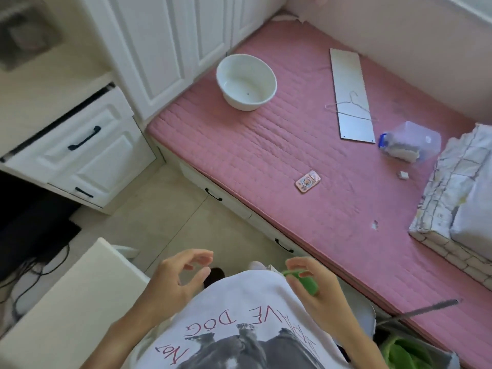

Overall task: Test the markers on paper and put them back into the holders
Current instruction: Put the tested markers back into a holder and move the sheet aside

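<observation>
While L hand (177, 275) hangs empty, R hand (314, 286) grip holds 1 green thing (306, 282); 1 bowl (246, 82).

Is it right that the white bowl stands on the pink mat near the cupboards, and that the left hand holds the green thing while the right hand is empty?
Not quite: the hands are swapped. In the head view the right hand holds the green thing, and the left hand is empty, fingers loosely curled. The white bowl does stand on the pink mat near the cupboards.

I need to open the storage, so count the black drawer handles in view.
4. Two on the white cabinet at left: one upper, one lower. Two on the base under the pink mattress: and. More may be hidden.
</observation>
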